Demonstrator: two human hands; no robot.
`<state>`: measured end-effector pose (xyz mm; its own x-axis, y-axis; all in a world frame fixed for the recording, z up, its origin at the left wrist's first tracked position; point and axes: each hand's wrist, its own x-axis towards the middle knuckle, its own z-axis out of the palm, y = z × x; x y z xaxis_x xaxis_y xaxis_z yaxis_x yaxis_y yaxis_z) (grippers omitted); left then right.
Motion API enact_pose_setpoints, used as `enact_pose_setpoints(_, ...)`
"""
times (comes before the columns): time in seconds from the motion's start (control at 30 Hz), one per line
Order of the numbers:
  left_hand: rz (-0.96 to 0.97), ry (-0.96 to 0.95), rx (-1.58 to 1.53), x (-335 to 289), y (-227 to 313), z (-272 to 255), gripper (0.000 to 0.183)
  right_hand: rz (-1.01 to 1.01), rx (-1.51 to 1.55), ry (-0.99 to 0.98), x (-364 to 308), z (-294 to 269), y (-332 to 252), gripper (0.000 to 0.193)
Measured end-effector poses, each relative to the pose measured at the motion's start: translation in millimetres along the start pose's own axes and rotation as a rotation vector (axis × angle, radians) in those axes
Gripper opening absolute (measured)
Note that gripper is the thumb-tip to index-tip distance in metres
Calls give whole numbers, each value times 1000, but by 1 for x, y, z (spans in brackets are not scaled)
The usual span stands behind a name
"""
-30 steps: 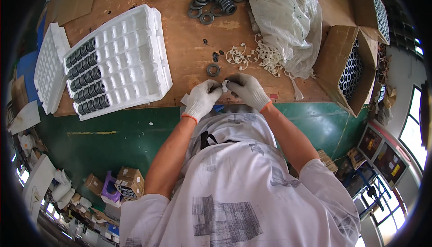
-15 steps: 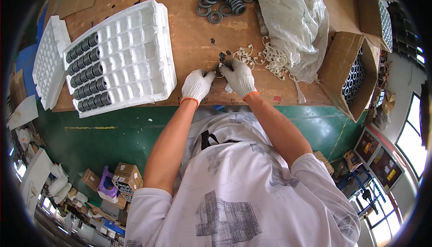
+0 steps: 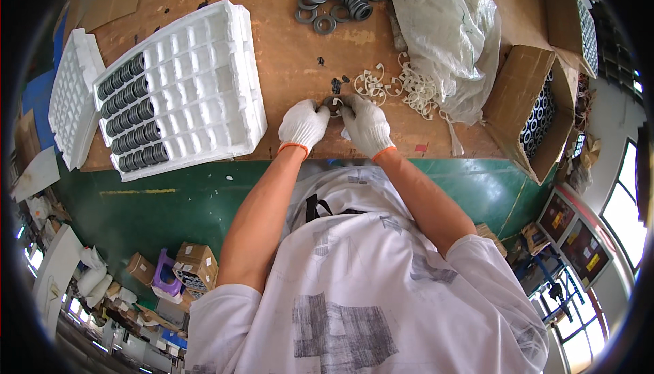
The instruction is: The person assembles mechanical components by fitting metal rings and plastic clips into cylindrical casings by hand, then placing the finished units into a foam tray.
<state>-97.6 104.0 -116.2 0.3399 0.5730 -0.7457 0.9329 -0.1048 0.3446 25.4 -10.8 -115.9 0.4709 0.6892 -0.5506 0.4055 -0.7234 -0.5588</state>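
Grey ring (image 3: 330, 101), face upward, is held between left fingers (image 3: 320, 110) and right fingers (image 3: 348, 110).

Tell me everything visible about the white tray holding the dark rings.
The white tray looks like foam, with a grid of pockets and a thick right side. Five rows of dark rings, standing on edge, fill only its left part. It lies on the brown table, left of the left hand, its lower left corner apparently past the near edge. Neither hand touches it.
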Motion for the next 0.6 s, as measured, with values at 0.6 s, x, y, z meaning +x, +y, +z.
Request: enact_pose_setpoints(0.6, -57, -109, -32, -15, -26, 11, 48, -50, 11, -76, -19, 5, 7, 43)
